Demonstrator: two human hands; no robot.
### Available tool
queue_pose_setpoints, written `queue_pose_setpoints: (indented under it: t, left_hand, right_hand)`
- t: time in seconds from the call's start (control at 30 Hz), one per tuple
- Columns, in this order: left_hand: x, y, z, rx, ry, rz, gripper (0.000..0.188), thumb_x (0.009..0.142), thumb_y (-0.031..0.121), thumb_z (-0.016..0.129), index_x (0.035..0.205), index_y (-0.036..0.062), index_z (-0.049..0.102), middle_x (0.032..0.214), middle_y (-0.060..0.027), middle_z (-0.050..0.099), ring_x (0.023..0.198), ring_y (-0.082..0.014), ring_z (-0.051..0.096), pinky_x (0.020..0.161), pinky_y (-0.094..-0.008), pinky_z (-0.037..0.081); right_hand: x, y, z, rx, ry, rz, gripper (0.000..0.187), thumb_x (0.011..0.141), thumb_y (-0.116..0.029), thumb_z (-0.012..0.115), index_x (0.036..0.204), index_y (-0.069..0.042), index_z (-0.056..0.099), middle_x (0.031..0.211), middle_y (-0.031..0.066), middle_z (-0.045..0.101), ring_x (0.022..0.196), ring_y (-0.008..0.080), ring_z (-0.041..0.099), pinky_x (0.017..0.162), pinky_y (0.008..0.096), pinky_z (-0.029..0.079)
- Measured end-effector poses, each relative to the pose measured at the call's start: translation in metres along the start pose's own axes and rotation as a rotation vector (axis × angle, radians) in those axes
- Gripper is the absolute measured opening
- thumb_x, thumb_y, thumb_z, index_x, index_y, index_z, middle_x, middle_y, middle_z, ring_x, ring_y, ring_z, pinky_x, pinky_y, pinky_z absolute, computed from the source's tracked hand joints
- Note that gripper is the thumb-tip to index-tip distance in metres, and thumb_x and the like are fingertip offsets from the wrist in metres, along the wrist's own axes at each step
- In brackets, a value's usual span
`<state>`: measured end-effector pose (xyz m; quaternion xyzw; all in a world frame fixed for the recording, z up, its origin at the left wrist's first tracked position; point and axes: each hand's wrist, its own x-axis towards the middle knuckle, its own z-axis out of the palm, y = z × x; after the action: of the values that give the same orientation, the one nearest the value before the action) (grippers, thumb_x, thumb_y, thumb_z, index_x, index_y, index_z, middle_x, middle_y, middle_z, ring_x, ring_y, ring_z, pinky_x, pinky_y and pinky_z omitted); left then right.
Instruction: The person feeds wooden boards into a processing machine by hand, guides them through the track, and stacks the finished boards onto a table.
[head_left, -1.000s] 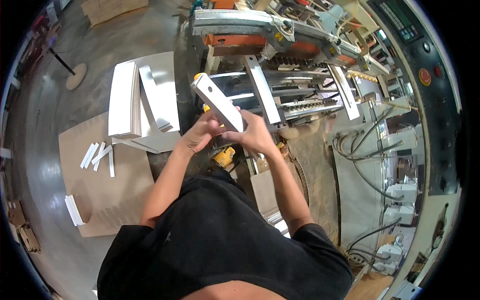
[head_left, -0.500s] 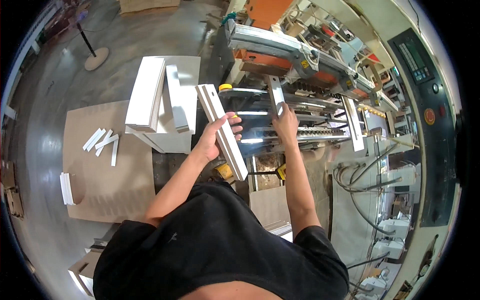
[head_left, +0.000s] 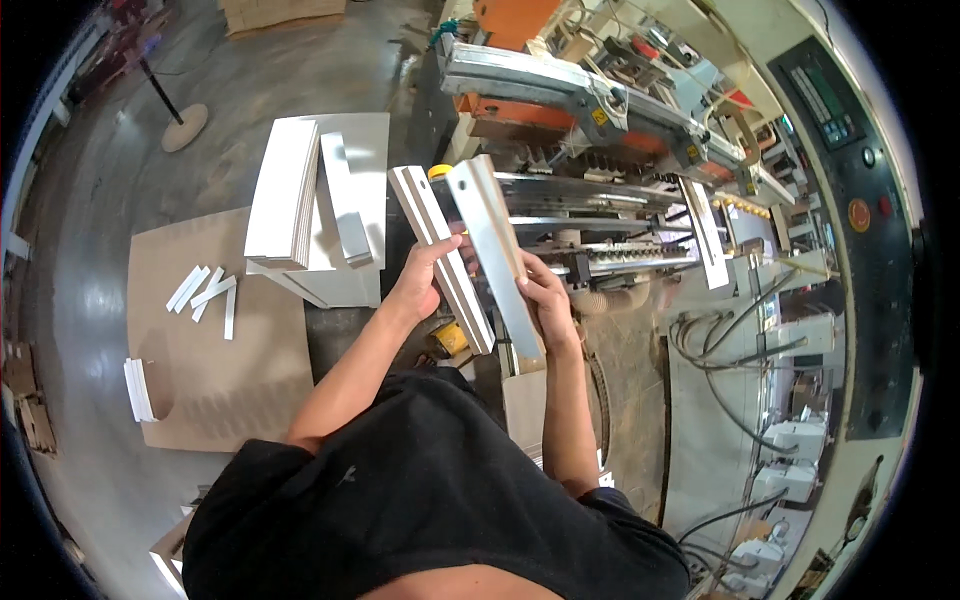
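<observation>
My left hand (head_left: 418,280) is wrapped round a long white board strip (head_left: 440,250) with brown edges, tilted in front of me; it looks like more than one piece stacked. In my right hand (head_left: 550,300) is another white board strip (head_left: 497,265), with a hole near its far end, held beside the first and close to it. My right thumb lies on its edge, while the other fingers are mostly hidden behind it. Beyond both strips are the metal rails (head_left: 600,225) of a machine. One more white strip (head_left: 706,235) lies across those rails at the right.
Left of my hands, a stack of white boards (head_left: 283,190) and a single strip (head_left: 345,200) rest on a white surface. Short white pieces (head_left: 205,290) lie on a brown sheet (head_left: 225,400) on the floor. A control panel (head_left: 825,100) stands at the far right.
My right hand has lifted the strip off the machine rails and brought it left and nearer, beside the one in my left hand. The left hand keeps its hold, nearly still.
</observation>
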<state>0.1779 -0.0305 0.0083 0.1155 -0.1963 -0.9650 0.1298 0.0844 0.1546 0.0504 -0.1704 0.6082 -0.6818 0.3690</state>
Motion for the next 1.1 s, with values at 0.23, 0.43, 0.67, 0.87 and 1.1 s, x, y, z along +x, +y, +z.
queue_pose_setpoints:
  t: [0.23,0.43,0.67,0.87,1.1]
  left_hand:
    - [0.008,-0.007,0.004,0.268,0.115,-0.027,0.031,0.086,0.012,0.069,0.112,-0.0012,0.059,0.091,-0.0073,0.065,0.082,-0.0173,0.065,0.074,-0.0335,0.056]
    - [0.009,-0.010,0.002,0.219,0.153,-0.045,0.033,0.084,0.011,0.069,0.112,-0.0034,0.058,0.099,-0.0112,0.064,0.090,-0.0210,0.066,0.081,-0.0363,0.056]
    - [0.005,-0.006,-0.002,0.161,0.172,-0.051,0.034,0.084,0.012,0.067,0.113,-0.0039,0.058,0.099,-0.0120,0.065,0.087,-0.0223,0.068,0.080,-0.0374,0.058]
    - [0.001,-0.006,-0.007,0.207,0.098,-0.057,0.049,0.088,0.020,0.066,0.125,-0.0077,0.050,0.105,-0.0159,0.063,0.096,-0.0248,0.067,0.085,-0.0398,0.058]
    - [-0.005,-0.008,-0.008,0.198,0.077,-0.004,0.056,0.097,0.042,0.061,0.132,0.0007,0.049,0.115,-0.0124,0.063,0.106,-0.0206,0.064,0.090,-0.0384,0.057]
  right_hand:
    - [-0.011,0.008,0.010,-0.023,-0.045,0.014,0.045,0.094,-0.007,0.055,0.139,-0.002,0.050,0.118,0.0089,0.063,0.107,0.0160,0.059,0.096,0.0292,0.043]
    - [-0.013,0.018,0.017,-0.056,-0.002,-0.022,0.051,0.090,0.004,0.060,0.139,-0.001,0.047,0.119,0.0086,0.063,0.109,0.0144,0.059,0.096,0.0291,0.045]
    - [-0.008,0.032,0.022,-0.423,0.229,-0.208,0.055,0.083,-0.007,0.071,0.135,0.002,0.053,0.112,0.0102,0.065,0.095,0.0136,0.062,0.082,0.0286,0.051]
    - [-0.008,0.042,0.044,-0.442,0.161,-0.201,0.060,0.082,-0.008,0.073,0.137,0.004,0.050,0.116,0.0110,0.064,0.103,0.0146,0.061,0.089,0.0296,0.050]
    - [-0.013,0.034,0.051,-0.495,0.145,-0.242,0.063,0.075,-0.013,0.078,0.132,-0.001,0.055,0.123,0.0163,0.060,0.114,0.0270,0.060,0.096,0.0370,0.048]
